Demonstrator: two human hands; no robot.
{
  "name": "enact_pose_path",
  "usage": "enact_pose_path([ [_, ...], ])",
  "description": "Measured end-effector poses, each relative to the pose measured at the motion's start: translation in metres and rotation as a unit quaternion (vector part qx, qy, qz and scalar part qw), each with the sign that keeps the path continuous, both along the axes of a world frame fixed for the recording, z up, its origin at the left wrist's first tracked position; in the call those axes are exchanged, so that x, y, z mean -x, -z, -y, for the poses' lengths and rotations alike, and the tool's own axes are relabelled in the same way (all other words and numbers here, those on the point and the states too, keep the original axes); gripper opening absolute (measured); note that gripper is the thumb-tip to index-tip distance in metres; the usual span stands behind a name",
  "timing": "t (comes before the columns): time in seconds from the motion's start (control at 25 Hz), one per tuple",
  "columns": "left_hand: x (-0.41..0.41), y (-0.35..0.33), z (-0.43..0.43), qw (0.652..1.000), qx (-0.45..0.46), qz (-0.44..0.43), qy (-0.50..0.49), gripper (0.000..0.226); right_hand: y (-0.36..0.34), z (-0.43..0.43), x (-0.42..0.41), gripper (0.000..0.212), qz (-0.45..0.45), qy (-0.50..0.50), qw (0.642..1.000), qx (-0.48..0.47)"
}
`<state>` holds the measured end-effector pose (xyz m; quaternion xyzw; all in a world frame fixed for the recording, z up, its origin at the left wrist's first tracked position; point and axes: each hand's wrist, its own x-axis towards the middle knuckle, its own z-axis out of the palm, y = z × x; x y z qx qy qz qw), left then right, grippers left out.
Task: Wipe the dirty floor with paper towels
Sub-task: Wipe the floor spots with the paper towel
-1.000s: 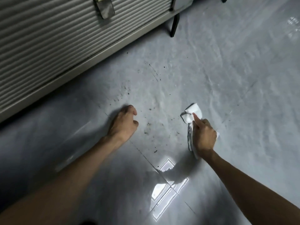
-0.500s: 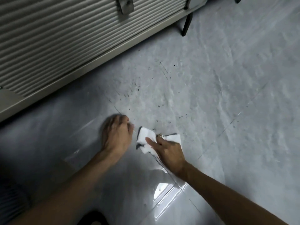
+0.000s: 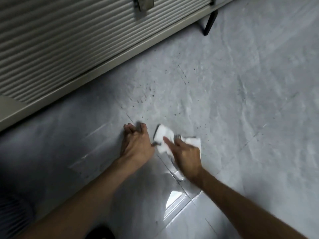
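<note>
A crumpled white paper towel, smudged dark along its edges, lies on the grey tiled floor. My right hand holds it against the floor, index finger stretched over it and the other fingers bunched on it. Just to its left, my left hand rests on the floor with bent fingers and holds nothing. Dark dirt specks are scattered on the tile beyond both hands, up toward the wall.
A ribbed beige shutter panel with a pale base rail runs along the upper left. A black furniture leg stands at the top right. A bright light reflection shows on the tile near me.
My right hand has swept the towel leftward across the dirt until it sits beside my left hand. The specks between the hands are gone, and the view has shifted.
</note>
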<state>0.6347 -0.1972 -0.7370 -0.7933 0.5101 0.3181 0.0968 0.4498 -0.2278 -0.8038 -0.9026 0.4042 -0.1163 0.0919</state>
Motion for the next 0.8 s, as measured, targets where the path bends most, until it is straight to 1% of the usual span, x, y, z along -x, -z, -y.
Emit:
enact_pose_path([
  [0.08,0.000,-0.001,0.001,1.000,-0.009,-0.005,0.002,0.083,-0.004,-0.013,0.019,0.059,-0.003,-0.060,0.998,0.000],
  [0.16,-0.002,-0.002,0.001,1.000,-0.006,-0.007,0.014,0.080,-0.007,0.022,0.004,0.055,-0.020,-0.108,0.994,0.020],
  [0.2,-0.002,-0.002,0.001,1.000,-0.005,-0.013,0.009,0.078,-0.007,0.045,-0.011,0.051,-0.035,-0.098,0.994,0.026],
  [0.28,-0.004,0.000,0.002,1.000,-0.002,-0.013,0.008,0.075,-0.009,0.086,-0.045,0.046,-0.039,-0.016,0.998,0.041],
  [0.32,-0.006,-0.001,0.002,1.000,-0.002,-0.012,0.009,0.074,-0.007,0.093,-0.058,0.045,-0.034,0.011,0.999,0.041],
  [0.4,-0.005,-0.004,0.003,1.000,-0.007,-0.025,0.004,0.072,0.001,0.078,-0.053,0.043,-0.013,0.007,0.999,0.037],
  [0.48,-0.005,-0.006,0.004,1.000,-0.007,-0.024,0.010,0.074,0.002,0.035,-0.020,0.048,0.008,-0.042,0.998,0.036],
  [0.52,-0.005,-0.007,0.004,1.000,-0.009,-0.028,0.004,0.074,0.002,0.010,0.001,0.052,0.011,-0.074,0.997,0.020],
  [0.6,-0.004,-0.002,0.005,0.999,-0.012,-0.040,-0.002,0.076,0.000,-0.017,0.034,0.049,0.004,-0.137,0.991,0.008],
  [0.68,-0.006,0.003,0.004,0.999,-0.005,-0.045,0.004,0.079,-0.003,-0.005,0.035,0.044,-0.004,-0.189,0.982,0.007],
  [0.72,-0.007,0.005,0.004,0.999,-0.001,-0.050,0.003,0.080,-0.004,0.011,0.025,0.045,-0.019,-0.201,0.979,0.012],
  [0.76,-0.007,0.005,0.003,0.998,0.000,-0.056,-0.001,0.079,-0.004,0.032,0.012,0.048,-0.031,-0.195,0.980,0.021],
  [0.8,-0.008,0.004,0.003,0.998,0.001,-0.060,-0.001,0.077,-0.004,0.055,-0.006,0.048,-0.031,-0.163,0.986,0.030],
])
